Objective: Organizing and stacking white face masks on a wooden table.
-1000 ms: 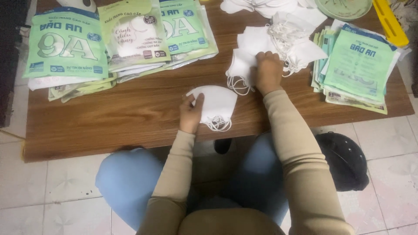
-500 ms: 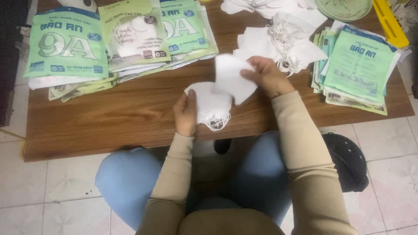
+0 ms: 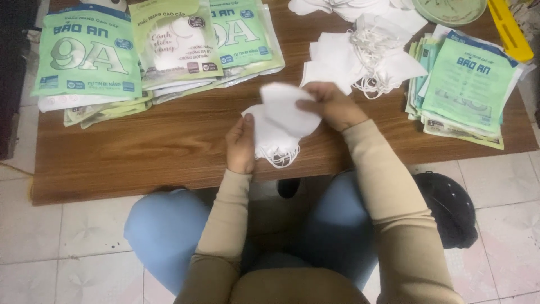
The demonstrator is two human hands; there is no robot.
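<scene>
My right hand (image 3: 332, 105) holds a white face mask (image 3: 288, 107) by its right edge, just above a small stack of white masks (image 3: 270, 138) on the low wooden table (image 3: 169, 152). My left hand (image 3: 241, 143) steadies that stack at its left side, fingers on the edge. The stack's white ear loops hang at the table's front edge. A loose heap of white masks (image 3: 360, 56) with tangled ear loops lies behind my right hand.
Filled green mask packets (image 3: 90, 56) lie at the back left and middle. A stack of flat green packets (image 3: 467, 90) sits at the right. A green plate (image 3: 450, 8) and a yellow object (image 3: 509, 28) are at the back right. A dark bag (image 3: 450, 208) lies on the tiled floor.
My right hand took one mask from the loose heap and carried it left over the stack. My left hand shifted from pressing on the stack to holding its left edge.
</scene>
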